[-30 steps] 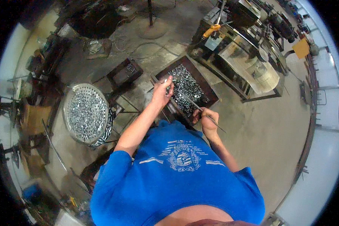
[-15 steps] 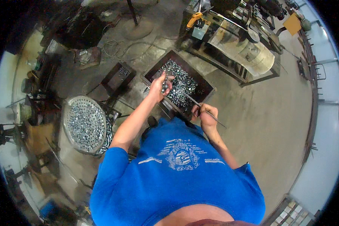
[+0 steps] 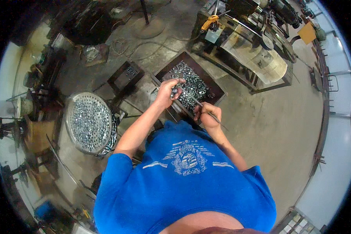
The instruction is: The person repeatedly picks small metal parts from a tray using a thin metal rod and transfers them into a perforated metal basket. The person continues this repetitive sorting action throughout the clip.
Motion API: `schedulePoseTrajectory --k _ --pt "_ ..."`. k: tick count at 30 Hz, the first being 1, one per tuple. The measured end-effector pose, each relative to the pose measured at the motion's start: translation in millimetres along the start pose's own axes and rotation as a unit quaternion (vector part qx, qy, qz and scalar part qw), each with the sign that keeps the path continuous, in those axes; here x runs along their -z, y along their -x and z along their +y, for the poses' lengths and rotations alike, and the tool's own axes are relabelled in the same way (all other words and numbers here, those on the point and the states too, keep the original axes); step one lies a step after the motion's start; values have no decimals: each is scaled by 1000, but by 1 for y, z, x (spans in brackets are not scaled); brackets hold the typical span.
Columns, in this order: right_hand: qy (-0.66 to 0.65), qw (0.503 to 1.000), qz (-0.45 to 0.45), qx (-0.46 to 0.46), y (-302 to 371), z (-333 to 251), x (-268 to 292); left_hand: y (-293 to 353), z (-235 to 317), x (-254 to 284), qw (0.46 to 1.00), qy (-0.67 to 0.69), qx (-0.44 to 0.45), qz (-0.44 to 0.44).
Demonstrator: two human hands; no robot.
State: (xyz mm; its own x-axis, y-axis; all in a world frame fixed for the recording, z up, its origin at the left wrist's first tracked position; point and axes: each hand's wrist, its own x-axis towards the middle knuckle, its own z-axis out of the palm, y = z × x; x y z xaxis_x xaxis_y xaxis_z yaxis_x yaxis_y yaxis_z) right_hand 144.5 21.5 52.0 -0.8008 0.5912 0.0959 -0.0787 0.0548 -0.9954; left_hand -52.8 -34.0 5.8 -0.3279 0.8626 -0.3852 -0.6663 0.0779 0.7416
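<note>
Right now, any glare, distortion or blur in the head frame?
Head view: fisheye bows the right wall, corners black. Head view: glare near that wall's top, upper-left background dim. Head view: nuts in the box read as rings; metal pieces at the left hand too soft to count.

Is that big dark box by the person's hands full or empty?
Partly filled: small, shiny metal pieces lie in the big dark box, with bare inner wall showing beyond them. Their depth cannot be told.
</note>
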Motion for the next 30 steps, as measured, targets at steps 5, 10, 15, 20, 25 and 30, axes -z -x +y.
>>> schedulePoseTrajectory --k 5,10,15,20,25,30 --pt "-160 986 44 -27 -10 5 -11 7 -7 -13 996 89 -11 -16" --pt "-37 999 27 -8 -10 25 -9 -1 -29 -24 996 81 -16 33" --pt "32 995 86 -33 13 18 17 -49 -35 6 996 -37 -21 81" --pt "-19 986 141 -85 23 11 21 -66 -27 20 987 -148 37 43" --pt "-40 992 101 -65 14 14 16 -56 -21 11 991 -115 61 8" --pt "-30 997 68 -2 1 2 11 -34 -11 -9 996 -55 75 -14"
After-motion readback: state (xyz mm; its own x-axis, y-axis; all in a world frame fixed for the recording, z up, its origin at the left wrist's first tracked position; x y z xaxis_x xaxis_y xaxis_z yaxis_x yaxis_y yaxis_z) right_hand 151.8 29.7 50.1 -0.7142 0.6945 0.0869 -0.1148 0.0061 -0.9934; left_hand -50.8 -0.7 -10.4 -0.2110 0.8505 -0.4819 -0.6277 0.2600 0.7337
